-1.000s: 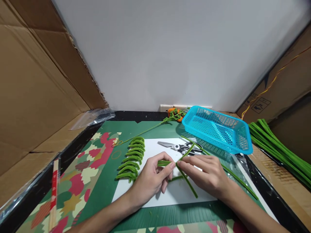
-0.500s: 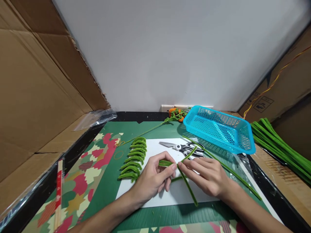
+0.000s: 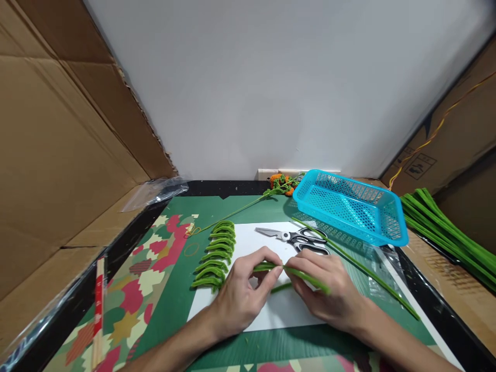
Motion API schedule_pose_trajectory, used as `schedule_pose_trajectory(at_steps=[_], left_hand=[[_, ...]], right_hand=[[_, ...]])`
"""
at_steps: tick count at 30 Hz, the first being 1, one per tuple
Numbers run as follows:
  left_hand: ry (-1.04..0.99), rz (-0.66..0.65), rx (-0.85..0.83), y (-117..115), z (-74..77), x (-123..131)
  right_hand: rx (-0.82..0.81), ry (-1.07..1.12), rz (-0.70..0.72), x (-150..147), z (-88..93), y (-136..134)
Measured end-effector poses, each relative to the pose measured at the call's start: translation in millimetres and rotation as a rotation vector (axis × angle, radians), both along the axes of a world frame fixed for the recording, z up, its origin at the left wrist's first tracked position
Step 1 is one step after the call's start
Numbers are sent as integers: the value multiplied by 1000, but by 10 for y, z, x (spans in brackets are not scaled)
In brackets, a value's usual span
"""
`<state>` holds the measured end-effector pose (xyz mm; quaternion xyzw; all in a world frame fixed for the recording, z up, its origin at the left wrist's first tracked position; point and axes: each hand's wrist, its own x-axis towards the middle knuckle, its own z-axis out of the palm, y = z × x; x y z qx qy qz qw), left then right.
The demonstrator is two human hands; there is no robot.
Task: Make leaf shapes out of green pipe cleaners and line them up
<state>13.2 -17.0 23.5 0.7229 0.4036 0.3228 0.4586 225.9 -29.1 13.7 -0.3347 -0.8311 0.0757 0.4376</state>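
Observation:
Both my hands work one green pipe cleaner (image 3: 267,267) over a white sheet (image 3: 267,310). My left hand (image 3: 240,292) pinches its left part between thumb and fingertips. My right hand (image 3: 329,289) pinches it just to the right, and the loose end runs blurred across that hand's knuckles. Left of my hands lies a row of several bent green pipe-cleaner pieces (image 3: 217,253). Black-handled scissors (image 3: 296,236) rest shut on the sheet just beyond my fingers.
A turquoise plastic basket (image 3: 351,206) stands at the back right, a long green pipe cleaner (image 3: 360,266) stretched in front of it. A bundle of green pipe cleaners (image 3: 449,232) lies at far right. An orange-and-green stemmed flower (image 3: 281,183) lies by the wall. Cardboard stands on both sides.
The loose ends that stuck up and down from my right hand's pinch have swung round and now lie low across that hand. Both hands stay pinched on the pipe cleaner.

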Motion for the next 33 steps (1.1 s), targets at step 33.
schedule_pose_trajectory(at_steps=[33], left_hand=[[-345, -57, -471, 51, -39, 99]], right_hand=[[424, -240, -22, 248, -41, 82]])
